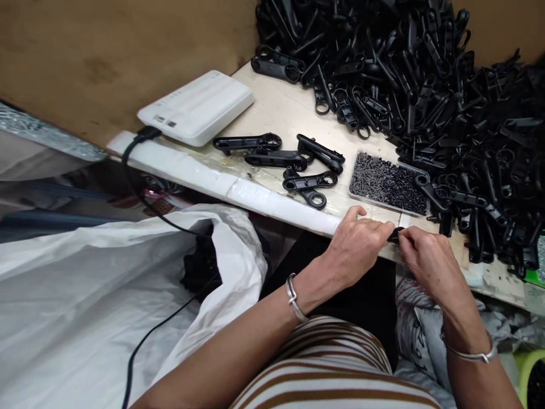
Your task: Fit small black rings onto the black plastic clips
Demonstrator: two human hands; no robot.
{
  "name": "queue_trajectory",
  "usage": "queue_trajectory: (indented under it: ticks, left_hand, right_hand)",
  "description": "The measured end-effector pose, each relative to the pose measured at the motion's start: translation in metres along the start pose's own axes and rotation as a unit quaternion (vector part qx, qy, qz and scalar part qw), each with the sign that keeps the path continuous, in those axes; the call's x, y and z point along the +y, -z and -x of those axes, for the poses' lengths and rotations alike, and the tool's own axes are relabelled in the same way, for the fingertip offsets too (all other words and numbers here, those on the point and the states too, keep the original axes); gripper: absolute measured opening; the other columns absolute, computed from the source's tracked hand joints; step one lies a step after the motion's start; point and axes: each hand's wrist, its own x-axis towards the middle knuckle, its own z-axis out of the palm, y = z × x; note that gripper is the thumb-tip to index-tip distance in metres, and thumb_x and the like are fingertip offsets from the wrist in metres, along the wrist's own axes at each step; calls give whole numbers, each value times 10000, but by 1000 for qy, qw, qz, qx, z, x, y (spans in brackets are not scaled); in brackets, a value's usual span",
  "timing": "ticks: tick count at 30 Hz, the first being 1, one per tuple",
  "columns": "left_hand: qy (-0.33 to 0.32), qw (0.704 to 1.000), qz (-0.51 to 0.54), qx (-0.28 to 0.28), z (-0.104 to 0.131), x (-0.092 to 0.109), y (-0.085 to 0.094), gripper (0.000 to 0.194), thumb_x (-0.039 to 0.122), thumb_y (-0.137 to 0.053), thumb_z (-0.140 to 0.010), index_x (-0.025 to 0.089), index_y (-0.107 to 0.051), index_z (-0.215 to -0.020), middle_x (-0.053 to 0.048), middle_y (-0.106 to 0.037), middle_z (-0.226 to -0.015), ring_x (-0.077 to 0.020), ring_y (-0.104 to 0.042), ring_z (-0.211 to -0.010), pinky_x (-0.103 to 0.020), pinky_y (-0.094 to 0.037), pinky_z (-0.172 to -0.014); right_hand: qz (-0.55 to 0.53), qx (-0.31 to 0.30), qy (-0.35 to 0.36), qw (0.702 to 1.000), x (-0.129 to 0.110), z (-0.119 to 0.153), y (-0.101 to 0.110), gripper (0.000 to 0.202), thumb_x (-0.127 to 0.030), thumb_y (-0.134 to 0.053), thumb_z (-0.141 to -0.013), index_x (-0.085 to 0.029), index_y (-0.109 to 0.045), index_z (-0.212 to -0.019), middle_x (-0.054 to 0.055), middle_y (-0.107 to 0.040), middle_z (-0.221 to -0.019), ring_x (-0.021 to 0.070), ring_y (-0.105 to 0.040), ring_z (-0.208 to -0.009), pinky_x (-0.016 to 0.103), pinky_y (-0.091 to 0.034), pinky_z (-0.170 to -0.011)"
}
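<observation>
My left hand (355, 244) and my right hand (430, 258) meet at the table's front edge, fingers closed around one black plastic part (395, 234). Only a small piece of that part shows between them; the rest is covered by my fingers. Just beyond my hands sits a clear shallow box (385, 182) filled with tiny black and grey pieces. To its left lie several black plastic arms with ring-shaped ends (313, 180), loose on the tabletop. A large heap of similar black plastic parts (409, 85) covers the back and right of the table.
A white power bank (198, 108) lies at the back left, with a black cable (138, 196) hanging from it over the edge. A big white sack (106, 307) stands open at lower left. Cardboard (128, 57) walls the back. A green container (530, 375) is at lower right.
</observation>
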Motion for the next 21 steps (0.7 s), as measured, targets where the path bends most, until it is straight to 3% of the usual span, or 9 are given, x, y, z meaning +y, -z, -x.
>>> queue_trajectory:
  ticks: [5, 9, 12, 15, 17, 19, 21]
  left_hand:
    - [-14, 1000, 6, 14, 0, -2, -2, 116, 54, -541, -851, 150, -573, -909, 4, -675, -710, -156, -646, -689, -346, -407, -897]
    - [-19, 999, 25, 16, 0, -2, -2, 149, 34, -492, -864, 147, -582, -898, -7, -679, -723, -157, -645, -698, -319, -457, -867]
    - [-12, 999, 35, 8, -1, -1, 0, 201, 12, -436, -866, 152, -581, -876, -14, -683, -732, -153, -641, -696, -312, -479, -869]
    - [-6, 999, 32, 4, -1, -1, -2, 212, 9, -430, -862, 162, -577, -861, -4, -677, -714, -146, -636, -686, -308, -489, -883]
    - [0, 1000, 24, 3, -1, -2, -3, 151, 43, -490, -863, 163, -582, -869, -8, -684, -726, -155, -644, -710, -313, -498, -881]
    - [5, 1000, 15, 9, -1, -2, -4, 73, 99, -588, -848, 158, -594, -889, -22, -695, -748, -176, -656, -753, -320, -513, -854]
    - [12, 1000, 15, 19, -1, -2, -3, 115, 144, -668, -816, 156, -605, -911, -36, -706, -780, -196, -666, -798, -318, -527, -812]
  right_hand:
    - [88, -33, 5, 996, -9, -1, 6, 158, -99, -493, -926, -165, -554, -796, 60, -644, -686, 239, -643, -648, 310, -349, -582]
    - [168, -48, -19, 984, -32, 0, 10, 184, 12, -465, -861, -129, -580, -836, 110, -639, -682, 253, -636, -595, 311, -344, -521]
    - [193, -38, -32, 980, -50, -3, 11, 253, 58, -416, -832, -125, -590, -811, 151, -638, -691, 261, -632, -562, 306, -344, -485]
    - [180, -18, -33, 983, -49, -7, 9, 259, 51, -409, -822, -116, -606, -810, 169, -640, -691, 283, -636, -564, 317, -355, -474]
    - [118, -17, -37, 992, -34, -8, 7, 220, 16, -451, -823, -118, -624, -795, 141, -640, -654, 279, -636, -561, 319, -374, -483]
    - [-28, -18, -51, 998, -14, -6, 2, 178, -64, -507, -842, -143, -642, -755, 76, -626, -593, 242, -633, -552, 306, -418, -514]
    - [-237, -10, -94, 967, 4, 0, -6, 155, -171, -531, -871, -166, -677, -820, 18, -623, -571, 194, -636, -547, 282, -481, -554]
